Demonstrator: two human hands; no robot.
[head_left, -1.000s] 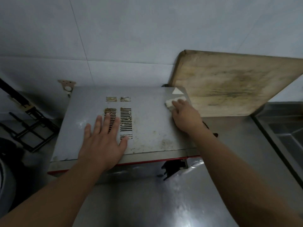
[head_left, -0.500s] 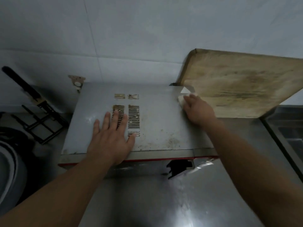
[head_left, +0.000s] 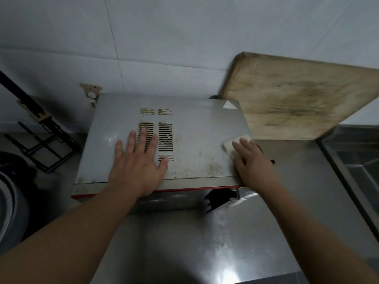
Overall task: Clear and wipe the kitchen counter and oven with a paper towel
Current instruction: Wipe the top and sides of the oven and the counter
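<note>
Right hand (head_left: 251, 160) flat on paper towel (head_left: 235, 144) atop oven (head_left: 201, 128)

Single head-worn view, looking forward and down from close above both hands (head_left: 253, 160) toward the wall (head_left: 184, 37) beyond them.

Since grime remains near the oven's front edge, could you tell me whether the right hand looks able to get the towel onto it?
Probably yes. The right hand presses the towel flat on the oven top, just right of the stains, and nothing lies between them.
</note>
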